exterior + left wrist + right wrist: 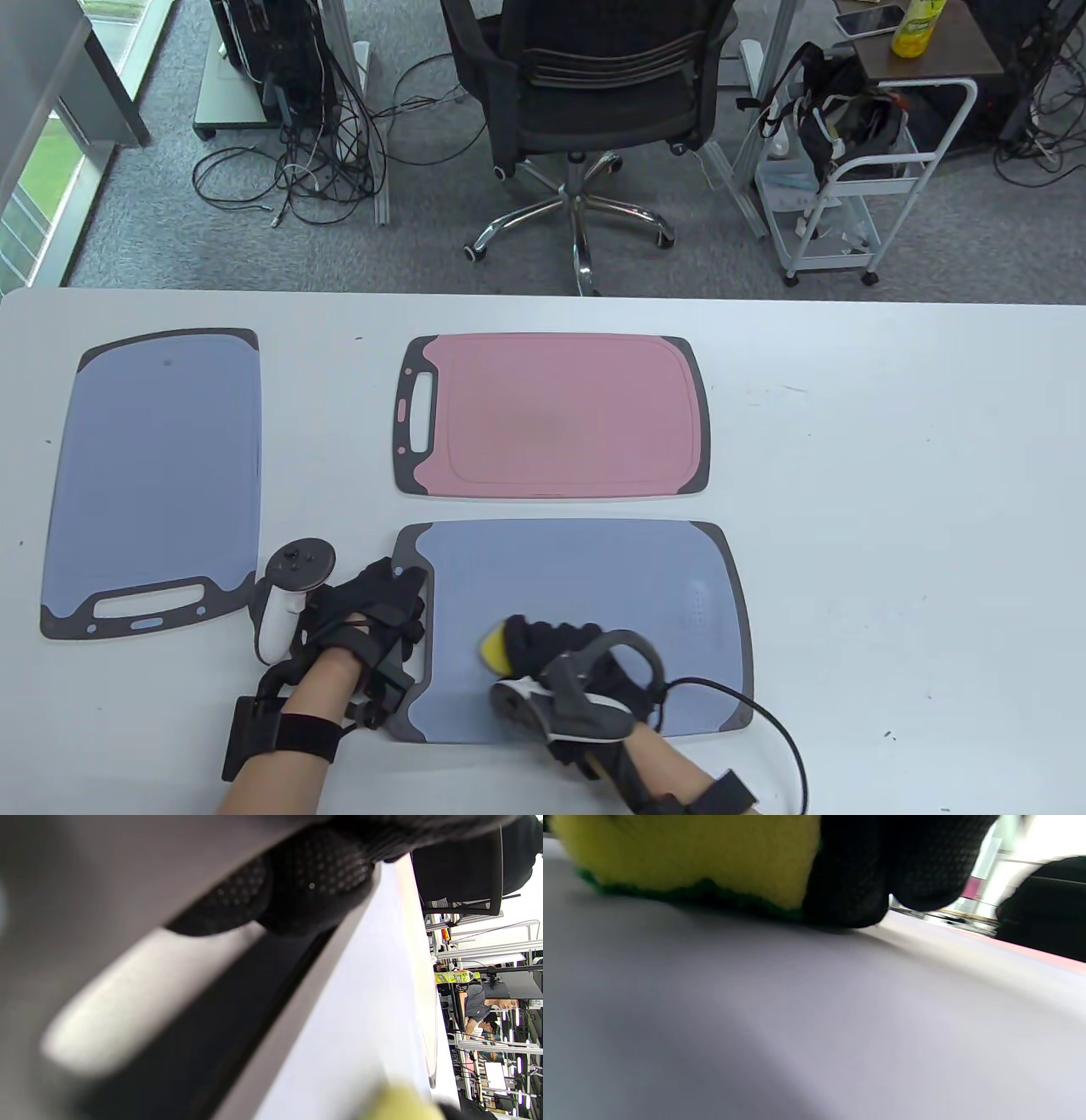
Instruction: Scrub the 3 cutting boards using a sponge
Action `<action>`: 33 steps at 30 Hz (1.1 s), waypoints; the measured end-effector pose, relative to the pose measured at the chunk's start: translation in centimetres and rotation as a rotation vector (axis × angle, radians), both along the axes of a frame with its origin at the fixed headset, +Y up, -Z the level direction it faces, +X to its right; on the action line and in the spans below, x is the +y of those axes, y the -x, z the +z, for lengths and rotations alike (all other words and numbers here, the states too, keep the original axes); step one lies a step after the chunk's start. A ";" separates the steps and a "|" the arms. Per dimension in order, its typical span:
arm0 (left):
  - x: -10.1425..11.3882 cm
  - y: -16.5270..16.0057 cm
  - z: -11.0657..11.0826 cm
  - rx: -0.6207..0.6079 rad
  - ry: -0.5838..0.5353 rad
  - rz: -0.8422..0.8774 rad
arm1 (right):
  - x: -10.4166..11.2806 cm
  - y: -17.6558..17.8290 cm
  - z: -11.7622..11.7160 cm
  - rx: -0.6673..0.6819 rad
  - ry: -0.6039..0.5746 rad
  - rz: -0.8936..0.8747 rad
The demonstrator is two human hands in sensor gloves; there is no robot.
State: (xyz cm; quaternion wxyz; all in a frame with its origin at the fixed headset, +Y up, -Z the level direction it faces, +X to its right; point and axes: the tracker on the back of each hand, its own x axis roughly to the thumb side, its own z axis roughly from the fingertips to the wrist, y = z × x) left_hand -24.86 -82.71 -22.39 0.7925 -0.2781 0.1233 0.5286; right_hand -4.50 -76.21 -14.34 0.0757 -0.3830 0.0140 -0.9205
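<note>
Three cutting boards lie on the white table: a blue one point(157, 475) at the left, a pink one point(560, 416) in the middle, and a second blue one point(594, 586) nearest me. My right hand point(551, 649) grips a yellow sponge point(494, 649) with a green underside point(691, 895) and presses it onto the near board's left half point(797, 1005). My left hand point(386, 611) lies flat on that board's dark handle end, fingers point(314, 878) resting on the grey edge point(280, 1027). A blurred bit of the sponge point(398, 1107) shows in the left wrist view.
Beyond the table's far edge point(543, 293) stand a black office chair point(594, 93), a white cart point(857, 170) and a side table with a yellow-green bottle point(916, 25). Cables lie on the carpet at the far left point(288, 178). A cable point(764, 722) trails from my right wrist.
</note>
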 end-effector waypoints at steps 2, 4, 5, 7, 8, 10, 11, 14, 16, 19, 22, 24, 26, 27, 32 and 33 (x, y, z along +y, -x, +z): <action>0.0 0.0 0.0 -0.003 0.002 0.009 | 0.1 3.0 0.7 0.076 0.018 -0.025; -0.1 0.3 -0.2 -0.057 0.022 0.044 | 0.2 4.6 1.1 0.065 0.010 0.021; -0.1 0.3 -0.2 -0.036 0.023 0.050 | 0.3 4.1 0.9 0.062 0.011 0.035; 0.0 0.2 -0.1 -0.030 0.014 0.031 | 0.1 1.7 0.5 0.007 0.017 -0.017; 0.0 0.2 -0.2 -0.025 0.009 0.019 | 0.0 -0.1 0.2 -0.035 0.017 0.000; 0.0 0.2 -0.2 -0.029 0.012 0.027 | -0.2 -4.7 -0.3 -0.136 -0.004 0.042; 0.0 0.2 -0.2 -0.029 0.012 0.028 | -0.4 -7.4 -0.6 -0.196 -0.009 0.043; 0.1 0.1 -0.1 -0.023 0.005 0.013 | -0.9 -16.2 -0.5 -0.421 0.039 0.007; 0.1 0.1 -0.1 -0.022 0.004 0.010 | -1.2 -21.5 -0.1 -0.565 0.045 0.041; 0.1 0.0 0.0 -0.008 -0.007 -0.021 | -1.4 -27.2 0.6 -0.728 0.066 0.043; 0.2 0.0 0.0 -0.009 -0.006 -0.019 | -1.7 -27.3 0.4 -0.749 0.089 -0.069; 0.2 0.0 0.0 -0.009 -0.005 -0.016 | -1.4 -24.1 0.0 -0.643 0.036 -0.038; 0.2 -0.1 0.0 -0.007 -0.005 -0.017 | -1.1 -18.3 -0.4 -0.438 0.030 -0.029; 0.2 -0.1 0.0 -0.007 -0.006 -0.017 | -1.0 -15.9 -0.2 -0.393 0.025 -0.049; 0.2 0.0 0.0 -0.005 -0.007 -0.021 | -0.2 -1.8 1.1 -0.030 0.031 -0.038; 0.2 0.0 0.0 -0.005 -0.006 -0.018 | -0.1 0.1 1.3 0.015 0.034 -0.055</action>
